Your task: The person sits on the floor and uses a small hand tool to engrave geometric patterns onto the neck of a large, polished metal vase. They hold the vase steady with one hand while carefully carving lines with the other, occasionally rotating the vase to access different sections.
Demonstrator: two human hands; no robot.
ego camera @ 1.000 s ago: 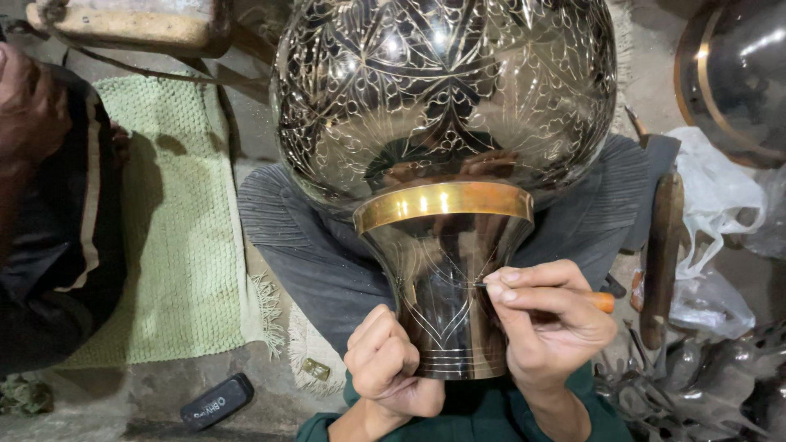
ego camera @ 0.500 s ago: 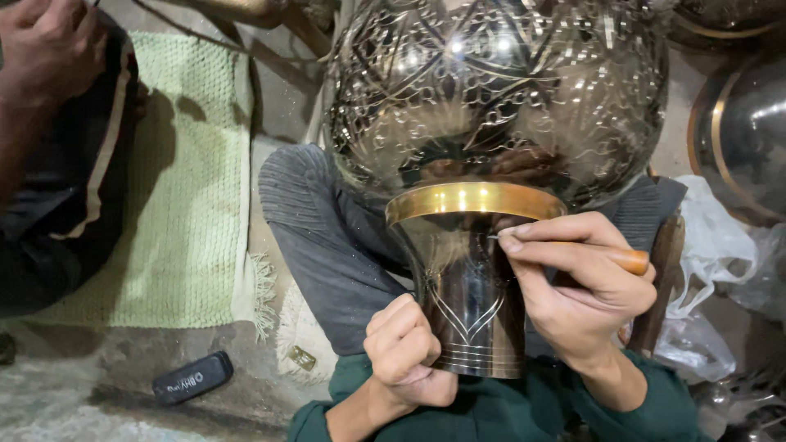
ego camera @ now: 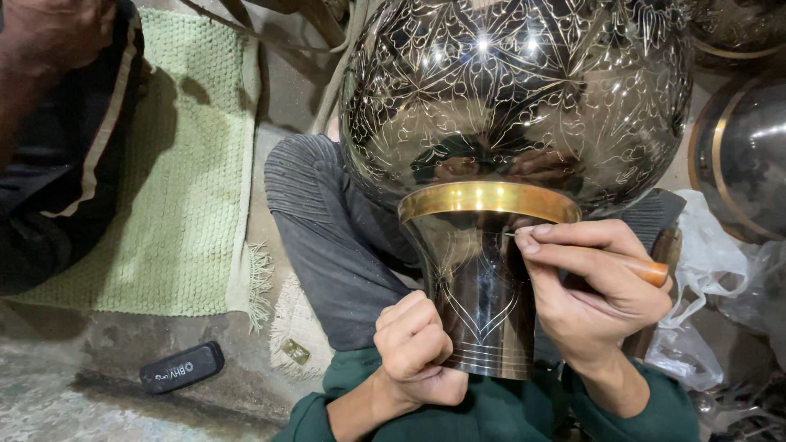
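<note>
A large dark metal vase (ego camera: 524,90) with fine engraved floral lines lies across my lap, its flared neck (ego camera: 483,303) with a brass band (ego camera: 489,199) pointing toward me. My left hand (ego camera: 417,344) is closed into a fist against the left side of the neck near its rim. My right hand (ego camera: 594,286) pinches a thin engraving tool with an orange wooden handle (ego camera: 651,270); its tip touches the neck just under the brass band.
A green woven mat (ego camera: 188,180) lies on the floor at left, with a small black device (ego camera: 182,367) in front of it. Another person's dark sleeve (ego camera: 57,164) is at far left. White plastic bags (ego camera: 704,278) and another metal vessel (ego camera: 741,155) sit at right.
The view has shifted left and closer. My right hand has moved up the neck, bringing the tool tip nearer the brass band. My left fist stays against the neck.
</note>
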